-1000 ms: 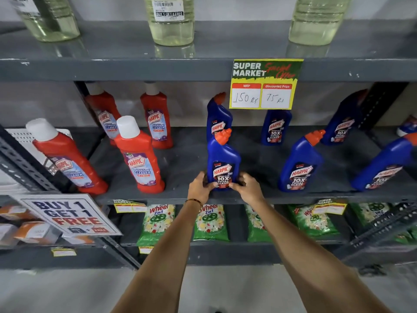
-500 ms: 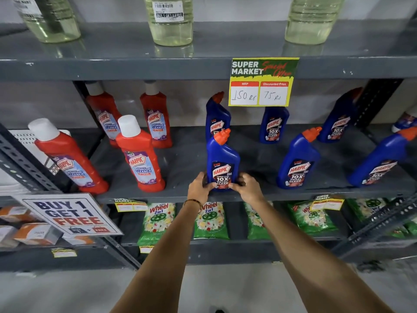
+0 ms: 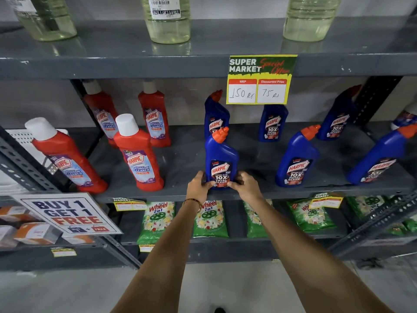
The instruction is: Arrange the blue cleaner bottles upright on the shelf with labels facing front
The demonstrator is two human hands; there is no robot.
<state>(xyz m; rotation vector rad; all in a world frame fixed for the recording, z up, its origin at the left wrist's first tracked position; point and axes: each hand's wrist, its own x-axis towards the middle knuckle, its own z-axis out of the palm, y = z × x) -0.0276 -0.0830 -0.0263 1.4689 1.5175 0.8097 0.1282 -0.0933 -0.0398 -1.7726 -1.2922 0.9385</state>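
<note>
Blue cleaner bottles stand across the right half of the middle shelf in the head view, 6 of them in 2 loose rows. The front blue bottle is upright near the shelf's front edge with its Harpic label facing forward and its orange cap angled to the right. The left hand grips its lower left side and the right hand its lower right side, both clamped on the base with thumbs meeting over the bottom of the label. A thin bracelet sits on the left wrist.

Directly behind it stands a second blue bottle, label also forward. Further right, a back-row bottle is partly hidden by the yellow price sign hanging from the upper shelf, which reads 150 and 75. Another front-row blue bottle stands to the right, well apart from the held one. At the left are 4 red bathroom cleaner bottles with white caps. Green detergent packs lie on the shelf below.
</note>
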